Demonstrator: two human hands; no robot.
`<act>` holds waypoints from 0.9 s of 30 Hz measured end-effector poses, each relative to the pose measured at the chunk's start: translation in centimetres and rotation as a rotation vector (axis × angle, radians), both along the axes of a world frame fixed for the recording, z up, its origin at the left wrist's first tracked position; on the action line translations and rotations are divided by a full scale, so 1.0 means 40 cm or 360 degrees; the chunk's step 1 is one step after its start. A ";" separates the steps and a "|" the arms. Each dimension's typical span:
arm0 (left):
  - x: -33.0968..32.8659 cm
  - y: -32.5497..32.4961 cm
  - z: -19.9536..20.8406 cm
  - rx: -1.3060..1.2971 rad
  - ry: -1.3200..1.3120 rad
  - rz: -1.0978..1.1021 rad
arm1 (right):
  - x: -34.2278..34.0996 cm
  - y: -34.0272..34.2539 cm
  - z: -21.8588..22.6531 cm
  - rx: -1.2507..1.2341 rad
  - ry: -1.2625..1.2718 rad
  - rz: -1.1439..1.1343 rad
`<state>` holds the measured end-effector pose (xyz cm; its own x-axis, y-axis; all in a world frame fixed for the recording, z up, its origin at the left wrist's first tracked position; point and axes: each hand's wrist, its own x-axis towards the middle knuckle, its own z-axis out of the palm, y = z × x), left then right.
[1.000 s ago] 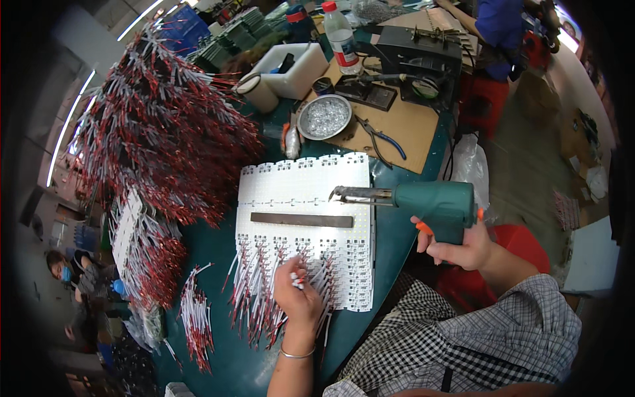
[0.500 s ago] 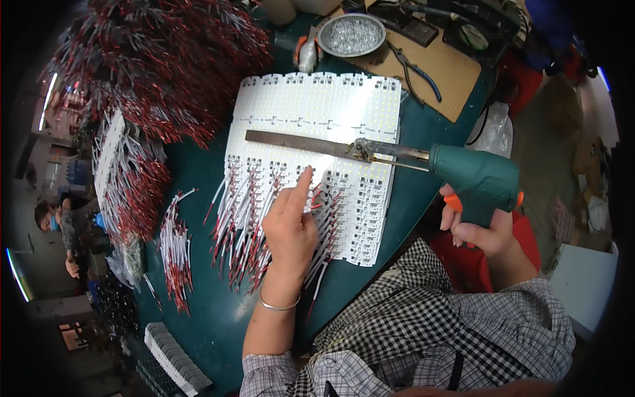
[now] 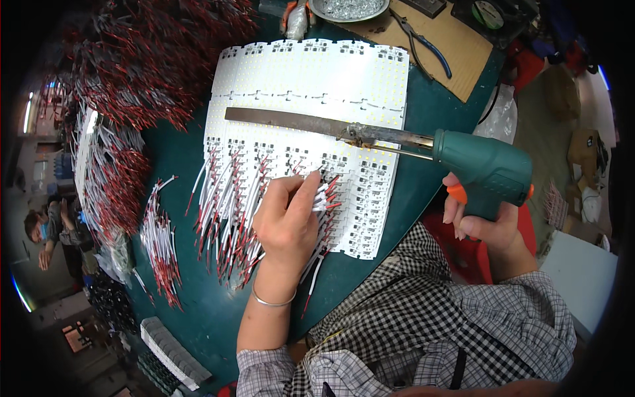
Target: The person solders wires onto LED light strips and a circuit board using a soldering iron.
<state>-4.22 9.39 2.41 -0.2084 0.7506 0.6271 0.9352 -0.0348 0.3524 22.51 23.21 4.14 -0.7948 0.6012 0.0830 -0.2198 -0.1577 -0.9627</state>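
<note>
Pinching wires (image 3: pixel 327 197) in L hand (image 3: pixel 286 220) above board (image 3: pixel 374 215), gripping soldering gun (image 3: pixel 486 167) w/ R hand (image 3: pixel 493 229). Could burn L hand or wires by swinging tip (image 3: pixel 355 135), just ahead, too near.

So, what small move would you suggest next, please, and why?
I would probably bring one of the wires in the left hand toward the unwired lower-right part of the white board sheet, since the right hand holds the green soldering gun.
</note>
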 end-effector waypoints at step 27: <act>0.007 0.003 -0.004 -0.0275 -0.0120 -0.0043 | -0.019 -0.014 -0.051 0.0215 -0.0064 0.0080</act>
<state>-3.94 9.50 2.24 -0.2280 0.8518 0.4716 0.9056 0.0076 0.4241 21.75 22.67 2.12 -0.8277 0.5463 0.1278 -0.1758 -0.0361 -0.9838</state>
